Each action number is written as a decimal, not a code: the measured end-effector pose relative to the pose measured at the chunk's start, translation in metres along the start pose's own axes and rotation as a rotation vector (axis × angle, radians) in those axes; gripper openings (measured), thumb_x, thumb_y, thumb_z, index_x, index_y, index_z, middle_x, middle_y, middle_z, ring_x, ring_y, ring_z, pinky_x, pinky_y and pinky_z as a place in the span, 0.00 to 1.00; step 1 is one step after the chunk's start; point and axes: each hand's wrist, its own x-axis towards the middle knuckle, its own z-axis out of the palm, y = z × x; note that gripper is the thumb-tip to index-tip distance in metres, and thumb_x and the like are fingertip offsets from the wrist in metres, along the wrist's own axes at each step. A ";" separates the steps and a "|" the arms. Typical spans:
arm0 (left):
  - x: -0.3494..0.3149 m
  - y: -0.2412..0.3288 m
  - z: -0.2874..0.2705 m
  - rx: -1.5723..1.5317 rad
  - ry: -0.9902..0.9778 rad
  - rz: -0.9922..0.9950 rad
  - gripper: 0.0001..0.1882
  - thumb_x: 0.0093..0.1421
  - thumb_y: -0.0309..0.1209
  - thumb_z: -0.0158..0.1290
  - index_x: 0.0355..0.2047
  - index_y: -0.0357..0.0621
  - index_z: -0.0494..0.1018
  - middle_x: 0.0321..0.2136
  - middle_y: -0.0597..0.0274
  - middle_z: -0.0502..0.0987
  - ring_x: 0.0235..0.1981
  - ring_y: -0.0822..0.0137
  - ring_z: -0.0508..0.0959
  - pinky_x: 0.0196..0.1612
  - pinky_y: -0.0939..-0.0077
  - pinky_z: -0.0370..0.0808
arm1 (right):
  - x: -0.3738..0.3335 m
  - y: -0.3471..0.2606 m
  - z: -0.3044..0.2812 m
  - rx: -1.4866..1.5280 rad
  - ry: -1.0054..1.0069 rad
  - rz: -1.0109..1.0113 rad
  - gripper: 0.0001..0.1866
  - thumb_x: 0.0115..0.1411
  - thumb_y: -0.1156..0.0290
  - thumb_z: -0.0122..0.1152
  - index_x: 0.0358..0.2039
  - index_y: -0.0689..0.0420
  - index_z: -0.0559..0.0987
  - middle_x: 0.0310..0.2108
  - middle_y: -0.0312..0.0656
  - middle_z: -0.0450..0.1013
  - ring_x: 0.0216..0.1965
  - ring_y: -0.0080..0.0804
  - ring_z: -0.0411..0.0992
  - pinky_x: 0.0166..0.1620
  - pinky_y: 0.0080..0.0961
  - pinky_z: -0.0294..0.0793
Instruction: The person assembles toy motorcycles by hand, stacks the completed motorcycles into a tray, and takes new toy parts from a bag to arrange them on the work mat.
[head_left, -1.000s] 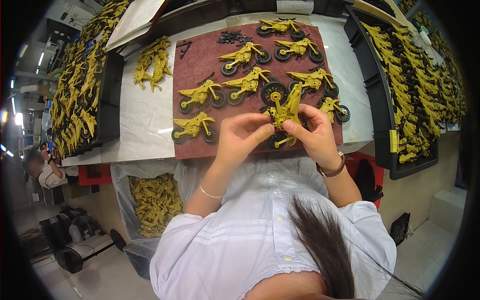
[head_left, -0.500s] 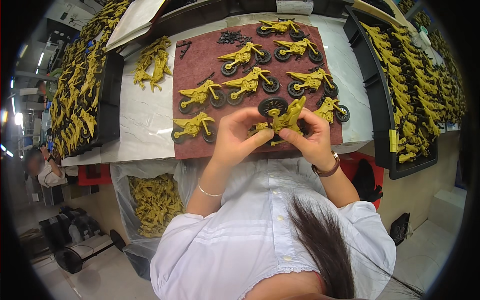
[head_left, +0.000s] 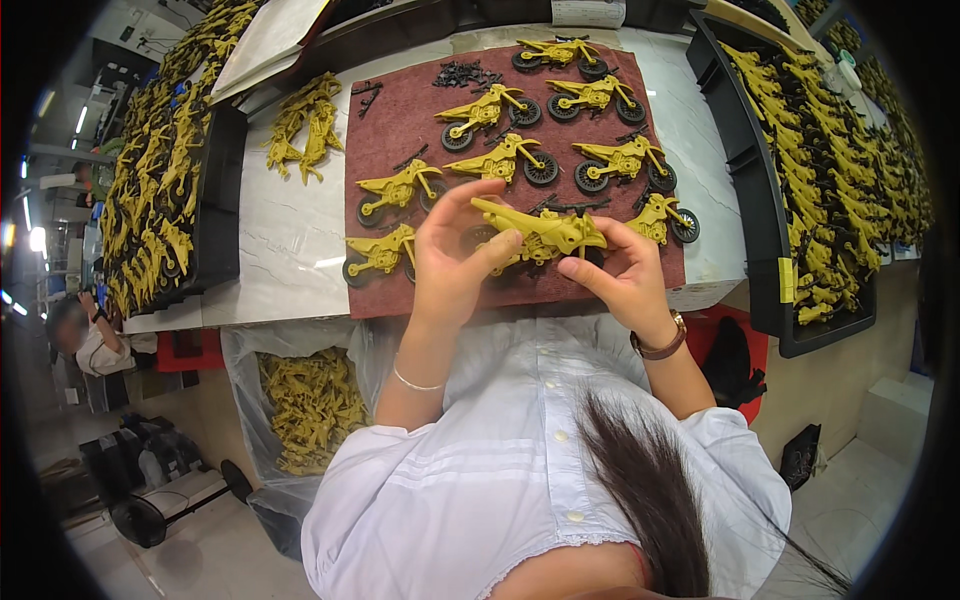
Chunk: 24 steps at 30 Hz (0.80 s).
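Note:
Between my hands, above the near edge of a dark red cloth (head_left: 400,130), is a yellow toy motorcycle (head_left: 545,232) with black handlebars. It lies sideways, its tail to the left and its front to the right. My left hand (head_left: 450,255) grips the tail end, thumb on top. My right hand (head_left: 632,275) pinches the front end near the fork, partly covering it. The wheels are mostly hidden behind the body and fingers. Beyond it, several more toy motorcycles (head_left: 492,105) rest on the cloth in loose rows, and small black parts (head_left: 467,75) are heaped at its far side.
Black bins of yellow toys flank the table, left (head_left: 222,200) and right (head_left: 755,200). Linked yellow parts (head_left: 308,125) lie on the white tabletop. Below the table edge a clear plastic bag (head_left: 240,370) holds more yellow pieces. A person (head_left: 100,345) is at far left.
The toy motorcycle has been turned: a wheel and the front stood upward before, and now the body lies sideways. My left hand has shifted slightly left, and my hands are farther apart.

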 end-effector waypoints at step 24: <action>-0.006 -0.002 -0.017 0.077 -0.337 -0.082 0.20 0.48 0.12 0.58 0.43 0.30 0.70 0.37 0.53 0.78 0.37 0.66 0.79 0.42 0.73 0.78 | -0.013 -0.038 -0.049 -0.691 0.168 -0.259 0.32 0.44 0.70 0.74 0.51 0.62 0.73 0.44 0.44 0.75 0.45 0.33 0.74 0.48 0.28 0.72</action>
